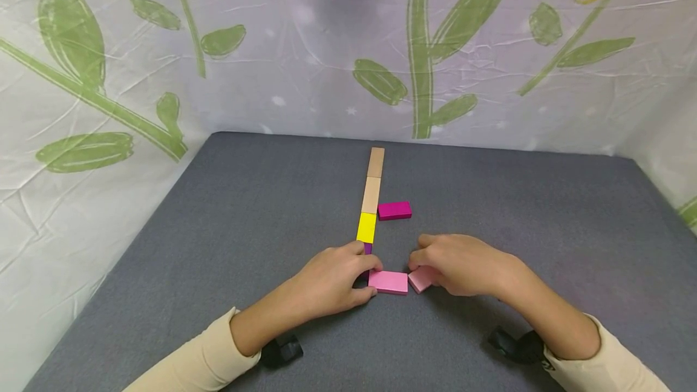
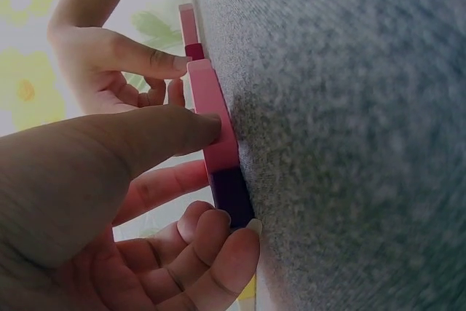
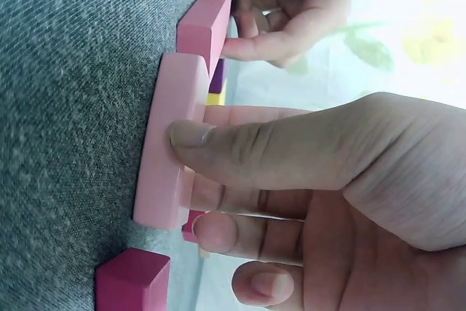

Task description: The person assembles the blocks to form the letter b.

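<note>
My left hand (image 1: 332,280) pinches a pink block (image 1: 388,282) between thumb and forefinger, while its other fingertips rest at a dark purple block (image 2: 231,198) joined to that block's end. The purple block continues a row with a yellow block (image 1: 366,227) and two tan blocks (image 1: 371,195). My right hand (image 1: 463,265) pinches a lighter pink block (image 3: 171,140) low over the cloth, thumb on its near face and fingers behind. That block sits at an angle, its corner right at the left one's end. In the head view, my fingers cover part of it.
A magenta block (image 1: 394,210) lies just right of the row, beside the tan and yellow ones. Another magenta block (image 3: 132,282) lies near my right hand in the right wrist view. A flower-printed sheet (image 1: 305,47) stands behind the grey cloth-covered table (image 1: 245,198).
</note>
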Action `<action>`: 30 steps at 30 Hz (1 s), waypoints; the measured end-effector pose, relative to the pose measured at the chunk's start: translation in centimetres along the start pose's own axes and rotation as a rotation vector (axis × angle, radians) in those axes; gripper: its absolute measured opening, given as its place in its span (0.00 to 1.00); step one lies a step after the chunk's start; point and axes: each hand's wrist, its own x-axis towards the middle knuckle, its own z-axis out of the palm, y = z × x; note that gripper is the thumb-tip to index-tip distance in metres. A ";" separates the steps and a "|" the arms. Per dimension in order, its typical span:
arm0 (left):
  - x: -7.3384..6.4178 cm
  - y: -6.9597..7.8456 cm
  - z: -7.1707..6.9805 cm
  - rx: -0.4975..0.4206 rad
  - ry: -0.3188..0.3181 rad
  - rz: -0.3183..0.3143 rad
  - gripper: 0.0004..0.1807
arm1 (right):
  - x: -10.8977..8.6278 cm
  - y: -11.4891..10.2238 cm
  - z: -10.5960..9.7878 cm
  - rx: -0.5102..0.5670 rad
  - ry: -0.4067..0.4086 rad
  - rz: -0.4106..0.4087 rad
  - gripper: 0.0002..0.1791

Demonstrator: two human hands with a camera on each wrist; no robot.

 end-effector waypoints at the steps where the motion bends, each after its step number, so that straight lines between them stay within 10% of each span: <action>1: 0.0 0.0 0.0 0.000 -0.004 -0.002 0.14 | 0.0 0.0 0.0 0.003 -0.001 -0.002 0.17; 30: 0.0 0.1 -0.2 -0.017 -0.005 0.016 0.14 | -0.1 0.0 0.0 0.075 -0.075 0.004 0.17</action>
